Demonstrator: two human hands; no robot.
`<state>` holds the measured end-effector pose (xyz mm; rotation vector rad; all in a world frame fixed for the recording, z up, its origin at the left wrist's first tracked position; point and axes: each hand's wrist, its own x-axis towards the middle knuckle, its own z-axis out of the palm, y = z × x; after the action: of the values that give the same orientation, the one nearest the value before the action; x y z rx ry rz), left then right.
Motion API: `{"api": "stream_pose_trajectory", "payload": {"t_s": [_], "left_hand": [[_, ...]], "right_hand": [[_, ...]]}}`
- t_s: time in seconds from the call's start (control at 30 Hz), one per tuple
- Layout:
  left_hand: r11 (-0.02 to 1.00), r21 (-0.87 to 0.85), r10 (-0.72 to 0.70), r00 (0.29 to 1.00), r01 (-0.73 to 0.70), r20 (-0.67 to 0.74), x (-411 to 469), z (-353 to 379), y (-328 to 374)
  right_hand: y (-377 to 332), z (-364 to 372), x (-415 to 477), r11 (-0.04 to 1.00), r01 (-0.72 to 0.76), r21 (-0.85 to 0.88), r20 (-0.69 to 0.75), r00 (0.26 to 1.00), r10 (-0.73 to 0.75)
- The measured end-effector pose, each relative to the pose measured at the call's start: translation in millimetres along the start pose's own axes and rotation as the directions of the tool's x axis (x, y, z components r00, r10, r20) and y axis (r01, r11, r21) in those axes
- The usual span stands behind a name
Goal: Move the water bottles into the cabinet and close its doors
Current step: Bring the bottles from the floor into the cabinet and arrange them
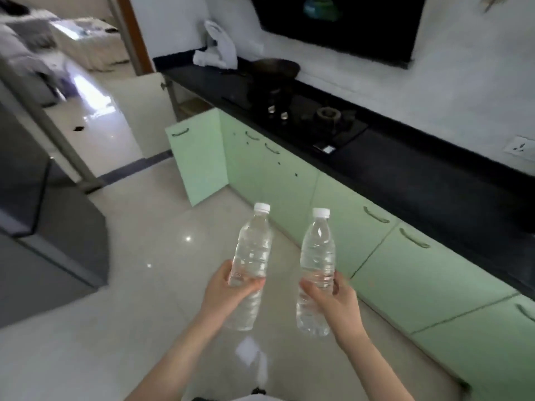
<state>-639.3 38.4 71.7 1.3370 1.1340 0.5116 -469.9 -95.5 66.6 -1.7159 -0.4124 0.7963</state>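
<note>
I hold two clear water bottles with white caps, both upright and slightly tilted, above the tiled floor. My left hand point(228, 293) grips the left bottle point(252, 250) round its lower half. My right hand point(333, 299) grips the right bottle point(317, 256) the same way. Ahead, at the far end of a row of light green cabinets, one cabinet stands open: a green door point(199, 157) swings out toward me and a pale door point(142, 111) swings the other way. A shelf point(192, 107) shows inside the opening; the rest of the interior is hidden.
A black countertop point(405, 169) runs along the right with a gas stove point(318, 123), a dark pan point(275, 68) and a white bag point(220, 47). Closed green cabinet doors point(419, 285) line the right side. A grey appliance point(49, 227) stands at the left, beside a doorway.
</note>
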Motion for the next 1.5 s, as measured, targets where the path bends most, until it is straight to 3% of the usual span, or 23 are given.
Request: {"api": "stream_pose_trajectory", "payload": {"t_s": [0.27, 0.47, 0.7, 0.87, 1.13, 1.27, 1.5], "left_hand": [[0.997, -0.072, -0.056, 0.933, 0.032, -0.355, 22, -241, -36], [0.996, -0.082, -0.062, 0.849, 0.022, -0.526, 44, -351, -42], [0.967, -0.204, -0.239, 0.800, 0.149, -0.551, 119, -393, -67], [0.956, -0.242, -0.278, 0.777, 0.166, -0.566, 213, -426, -32], [0.968, -0.215, -0.227, 0.811, 0.129, -0.539, 360, -504, 57], [0.944, -0.283, -0.301, 0.800, 0.172, -0.520, 423, -532, 59], [0.953, -0.264, -0.255, 0.857, 0.146, -0.447, 571, -606, 61]], "right_hand": [[-42, 261, 9, 0.995, 0.069, -0.069, 0.321, 0.946, -0.043], [-63, 393, 17, 0.992, 0.057, -0.114, 0.484, 0.875, 0.005], [-57, 484, 84, 0.972, 0.007, -0.235, 0.579, 0.804, 0.134], [-86, 556, 177, 0.971, 0.005, -0.240, 0.619, 0.771, 0.149], [-167, 659, 310, 0.983, 0.042, -0.178, 0.611, 0.788, 0.077], [-168, 701, 354, 0.979, -0.002, -0.204, 0.582, 0.804, 0.123], [-183, 807, 438, 0.960, 0.034, -0.278, 0.516, 0.848, 0.120]]}}
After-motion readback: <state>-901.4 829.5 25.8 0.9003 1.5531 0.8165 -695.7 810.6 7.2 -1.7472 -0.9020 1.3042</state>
